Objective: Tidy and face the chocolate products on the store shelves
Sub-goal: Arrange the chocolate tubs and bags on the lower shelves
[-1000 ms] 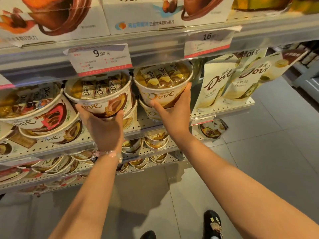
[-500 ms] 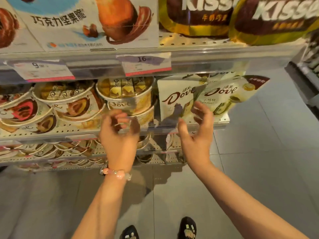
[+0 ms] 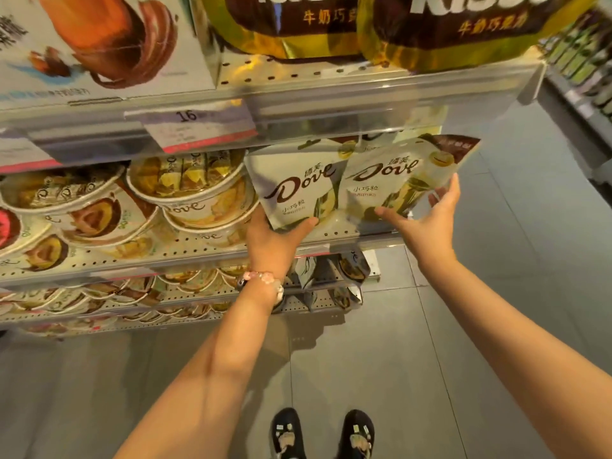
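Two white Dove pouches stand side by side at the right end of the middle shelf [image 3: 344,231]. My left hand [image 3: 273,241] holds the bottom of the left pouch [image 3: 294,190], thumb across its lower front edge. My right hand [image 3: 429,226] holds the right pouch [image 3: 387,180], which leans to the right: the thumb lies on its lower front and the fingers reach up behind its right edge. To the left of the pouches, round Dove tubs [image 3: 198,197] are stacked in tilted rows.
Big gold Kisses bags [image 3: 331,24] and white chocolate boxes [image 3: 99,44] fill the shelf above, with a price tag [image 3: 192,129] on its rail. More tubs and pouches [image 3: 351,270] sit on lower shelves. Another rack [image 3: 583,61] stands far right. My shoes [image 3: 321,432] are on grey floor.
Both hands let go of the Dove tubs, moved right along the shelf and took hold of the two Dove pouches. The view swung right with them.
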Demonstrator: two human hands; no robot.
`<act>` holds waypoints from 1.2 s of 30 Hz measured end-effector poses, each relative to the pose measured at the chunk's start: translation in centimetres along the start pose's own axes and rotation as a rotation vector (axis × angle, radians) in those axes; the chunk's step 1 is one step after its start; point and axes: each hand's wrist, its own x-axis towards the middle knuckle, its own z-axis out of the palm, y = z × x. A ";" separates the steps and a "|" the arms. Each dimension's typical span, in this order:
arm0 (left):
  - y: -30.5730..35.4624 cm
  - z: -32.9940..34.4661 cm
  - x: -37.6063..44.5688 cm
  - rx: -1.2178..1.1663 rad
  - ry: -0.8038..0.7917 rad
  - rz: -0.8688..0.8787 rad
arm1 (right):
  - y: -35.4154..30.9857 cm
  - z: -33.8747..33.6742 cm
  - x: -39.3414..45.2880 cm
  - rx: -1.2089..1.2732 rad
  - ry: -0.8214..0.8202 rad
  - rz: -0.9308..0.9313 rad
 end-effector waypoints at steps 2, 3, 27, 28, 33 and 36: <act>-0.3 0.9 0.4 -0.023 0.024 -0.012 | 0.3 0.3 0.4 0.018 -0.010 -0.008; -0.5 1.3 0.6 -0.038 0.032 -0.019 | 0.5 0.5 0.5 0.034 -0.007 -0.011; -1.8 0.8 1.2 -0.219 -0.002 -0.248 | 2.0 1.9 0.5 0.058 0.036 -0.024; -1.9 0.8 1.3 -0.224 0.007 -0.252 | 2.1 2.0 0.5 0.050 0.041 -0.030; -2.3 0.9 1.5 -0.306 0.015 -0.221 | 2.4 2.4 0.4 0.040 0.071 -0.067; -2.8 0.7 1.6 -0.287 -0.012 -0.182 | 2.6 2.8 0.2 0.074 0.089 -0.082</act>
